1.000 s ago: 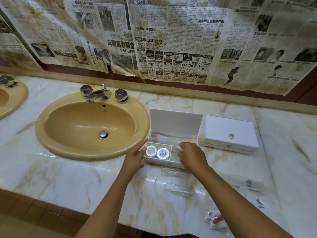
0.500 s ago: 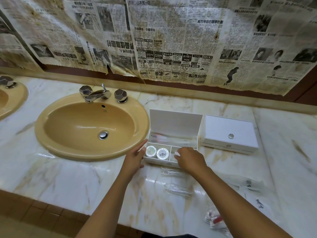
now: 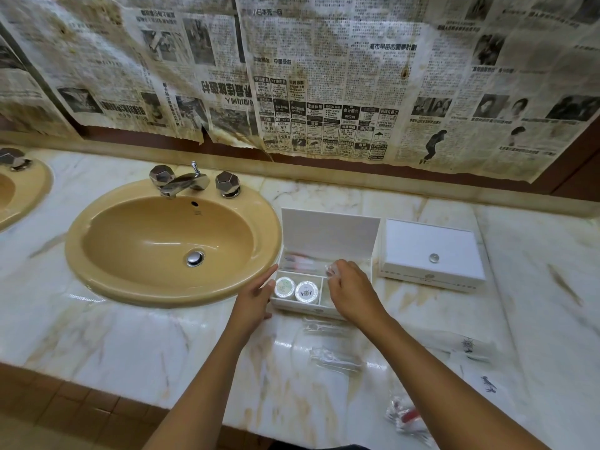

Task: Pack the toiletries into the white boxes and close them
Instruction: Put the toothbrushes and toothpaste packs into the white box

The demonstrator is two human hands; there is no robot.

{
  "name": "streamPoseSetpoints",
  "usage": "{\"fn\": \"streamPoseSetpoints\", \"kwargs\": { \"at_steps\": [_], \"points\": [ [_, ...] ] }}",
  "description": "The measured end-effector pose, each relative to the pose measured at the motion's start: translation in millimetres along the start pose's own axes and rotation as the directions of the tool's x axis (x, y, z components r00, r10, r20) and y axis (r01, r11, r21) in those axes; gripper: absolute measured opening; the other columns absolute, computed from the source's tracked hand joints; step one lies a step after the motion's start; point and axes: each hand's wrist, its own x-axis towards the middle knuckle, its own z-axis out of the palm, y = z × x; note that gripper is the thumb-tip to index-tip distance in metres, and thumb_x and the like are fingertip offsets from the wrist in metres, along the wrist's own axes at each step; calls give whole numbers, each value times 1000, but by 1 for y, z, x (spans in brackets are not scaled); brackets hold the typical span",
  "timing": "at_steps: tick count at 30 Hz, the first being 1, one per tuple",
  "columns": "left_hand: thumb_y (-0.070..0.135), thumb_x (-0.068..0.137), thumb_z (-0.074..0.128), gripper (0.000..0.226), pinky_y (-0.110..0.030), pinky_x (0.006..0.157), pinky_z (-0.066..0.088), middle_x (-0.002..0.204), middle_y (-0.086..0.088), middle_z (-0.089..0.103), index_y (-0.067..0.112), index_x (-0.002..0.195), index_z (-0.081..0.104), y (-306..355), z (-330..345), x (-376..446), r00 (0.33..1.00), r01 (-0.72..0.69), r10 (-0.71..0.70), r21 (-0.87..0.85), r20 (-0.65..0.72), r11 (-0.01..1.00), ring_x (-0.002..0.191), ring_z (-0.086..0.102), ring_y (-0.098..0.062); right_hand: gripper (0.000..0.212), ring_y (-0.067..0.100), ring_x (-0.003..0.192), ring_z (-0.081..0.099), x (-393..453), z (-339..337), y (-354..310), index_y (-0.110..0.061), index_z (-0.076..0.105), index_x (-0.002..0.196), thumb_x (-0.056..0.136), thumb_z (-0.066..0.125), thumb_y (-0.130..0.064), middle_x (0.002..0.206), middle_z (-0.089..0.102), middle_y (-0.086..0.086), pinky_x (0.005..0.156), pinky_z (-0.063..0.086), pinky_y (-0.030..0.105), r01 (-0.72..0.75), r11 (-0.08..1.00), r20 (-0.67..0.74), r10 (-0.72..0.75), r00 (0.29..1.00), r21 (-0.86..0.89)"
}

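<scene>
Packing stage: I had the open white box (image 3: 326, 254) on the marble counter (image 3: 130, 345), closed white box (image 3: 431, 254) beside it. My left hand (image 3: 256, 300), fingers spread, steadied its left wall; my right hand (image 3: 349, 287) pinched a clear sachet (image 3: 331, 269) over the right compartment, next needing lowering and release.

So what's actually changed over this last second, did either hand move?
The right hand dipped into the right-hand section of the open box, then lifted slightly; it pinches a small clear packet over the box. The left hand stayed against the box's left side. The two round tins and the closed box have not moved.
</scene>
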Motion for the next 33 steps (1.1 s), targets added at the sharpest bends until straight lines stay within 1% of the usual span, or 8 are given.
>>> {"fn": "streamPoseSetpoints", "kwargs": {
  "at_steps": [4,9,12,15,18,22,27,33],
  "points": [
    [29,100,47,30,-38,78,55,79,7,47,52,120,55,-1,0,1,1000,-4,4,5,0,1000,76,46,-11,28,19,106,58,-2,1,4,-13,62,117,97,42,-10,118,61,1,84,42,23,-7,998,1,7,1000,60],
    [29,100,48,32,-29,69,53,77,3,43,56,116,56,-2,0,2,1000,9,-9,15,-2,1000,76,45,-12,15,17,78,63,0,-2,7,-11,68,87,92,55,-6,82,66,-3,65,46,23,-41,990,-76,52,996,138],
    [30,100,48,31,-33,73,54,76,2,41,57,113,56,-3,-1,2,1000,13,-13,10,2,1000,76,44,-12,14,14,73,57,2,-2,8,-9,69,83,91,58,-7,82,62,-2,60,40,20,-30,992,-97,43,994,123],
    [29,99,48,33,-31,70,54,75,3,41,57,115,56,-3,0,3,1000,17,-17,21,0,1000,74,43,-12,21,15,84,55,5,1,12,-10,65,73,92,57,-7,94,55,2,70,37,21,-3,999,-125,7,992,33],
    [29,99,48,34,-29,68,53,72,5,42,55,118,56,-4,0,3,1000,18,-18,30,-6,999,72,43,-11,44,21,91,57,6,2,16,-20,41,53,91,51,0,91,56,5,68,37,24,1,993,-75,-10,997,-118],
    [28,100,48,32,-34,73,55,70,5,40,51,120,57,-3,0,2,1000,14,-13,20,-14,1000,70,41,-11,32,27,95,52,2,4,17,-16,45,62,89,45,1,89,52,5,75,32,31,5,935,7,-2,1000,-355],
    [29,100,48,31,-34,75,55,72,3,40,53,118,56,-2,0,2,1000,4,-4,13,-10,1000,73,42,-11,37,24,85,47,0,11,21,-17,37,57,90,45,-2,69,44,-1,76,28,33,20,893,53,4,999,-449],
    [29,100,48,32,-33,73,55,74,1,38,56,115,56,-4,-1,4,1000,4,-4,23,-6,1000,73,42,-12,29,25,86,47,1,13,18,-13,43,64,90,44,-1,79,49,5,72,35,32,40,906,50,-20,999,-421]
  ]
}}
